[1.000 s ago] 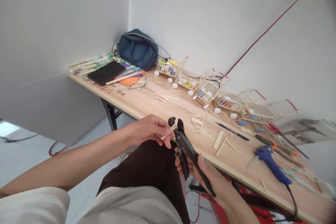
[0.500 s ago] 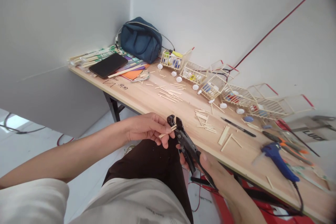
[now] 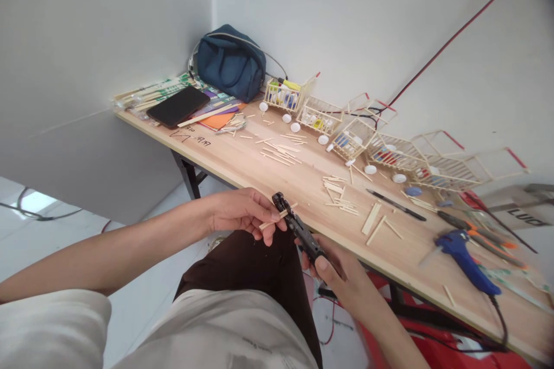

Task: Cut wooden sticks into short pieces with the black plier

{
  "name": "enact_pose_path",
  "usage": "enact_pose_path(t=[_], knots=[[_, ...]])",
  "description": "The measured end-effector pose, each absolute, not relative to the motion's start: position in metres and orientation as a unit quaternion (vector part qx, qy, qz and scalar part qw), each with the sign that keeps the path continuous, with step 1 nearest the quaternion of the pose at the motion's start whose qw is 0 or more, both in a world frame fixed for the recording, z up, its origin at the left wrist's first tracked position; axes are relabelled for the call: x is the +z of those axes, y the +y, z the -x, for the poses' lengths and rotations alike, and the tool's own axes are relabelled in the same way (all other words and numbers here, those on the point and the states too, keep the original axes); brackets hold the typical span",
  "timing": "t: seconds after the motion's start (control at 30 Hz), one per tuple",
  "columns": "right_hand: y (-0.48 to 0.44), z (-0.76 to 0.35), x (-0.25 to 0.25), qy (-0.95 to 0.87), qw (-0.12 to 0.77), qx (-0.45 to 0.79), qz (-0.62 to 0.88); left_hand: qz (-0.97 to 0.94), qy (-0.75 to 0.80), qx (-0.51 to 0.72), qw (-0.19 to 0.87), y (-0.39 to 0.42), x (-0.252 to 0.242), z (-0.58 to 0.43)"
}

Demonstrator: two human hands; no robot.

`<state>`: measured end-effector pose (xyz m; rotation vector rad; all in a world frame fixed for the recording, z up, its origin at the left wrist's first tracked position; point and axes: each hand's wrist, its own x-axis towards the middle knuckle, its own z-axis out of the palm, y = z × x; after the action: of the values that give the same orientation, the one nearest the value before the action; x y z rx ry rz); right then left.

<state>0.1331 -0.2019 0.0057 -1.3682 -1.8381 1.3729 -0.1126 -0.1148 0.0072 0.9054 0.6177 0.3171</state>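
Pinching thin wooden sticks (image 3: 272, 221) in the left hand (image 3: 242, 210), a little below frame centre, clamped between thumb and fingers just off the near edge of the table (image 3: 238, 164). Gripping a black hand cutter (image 3: 308, 240) in the right hand (image 3: 341, 285), lower centre-right, with fingers wrapped firmly around handles that look squeezed together. Reaching across the sticks with the cutter head, at frame centre; cannot tell whether fully cut through. Lying loose mid-table, above the hands: scattered short sticks (image 3: 280, 153). Heaped right of centre: another small pile of cut sticks (image 3: 334, 189), with flat strips (image 3: 371, 219) just beside, lower right of it. Resting near those, toward the right: a black pen (image 3: 396, 204). Lying farther right: orange-handled pliers (image 3: 489, 238), close above a blue glue gun (image 3: 470, 265) with its cord running off the lower right of the table. Lined up along the wall from upper centre to right: small stick-built carts (image 3: 320, 115) with red-tipped handles, some loaded with coloured pieces. Placed at upper left of the table: a dark phone or tablet (image 3: 178, 106), near orange paper (image 3: 217, 120) and packaged sticks (image 3: 151, 94). Sitting behind, upper centre-left: a blue bag (image 3: 231, 63). Slanting across upper right: a red-and-black cable (image 3: 459, 31).
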Motion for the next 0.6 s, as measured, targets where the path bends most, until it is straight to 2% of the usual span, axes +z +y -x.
enact_pose_path(t=[0.23,0.47,0.6], knots=[[-0.199,-0.121,-0.006,-0.716,0.217,0.425,0.510,-0.439,0.310,0.152,0.830,-0.115,0.000,0.126],[-0.196,-0.102,-0.008,-0.724,0.166,0.426,0.516,-0.454,0.335,0.147,0.813,-0.109,0.002,0.144],[-0.184,-0.095,-0.004,-0.739,0.175,0.362,0.541,-0.471,0.335,0.151,0.802,-0.096,0.006,0.149]])
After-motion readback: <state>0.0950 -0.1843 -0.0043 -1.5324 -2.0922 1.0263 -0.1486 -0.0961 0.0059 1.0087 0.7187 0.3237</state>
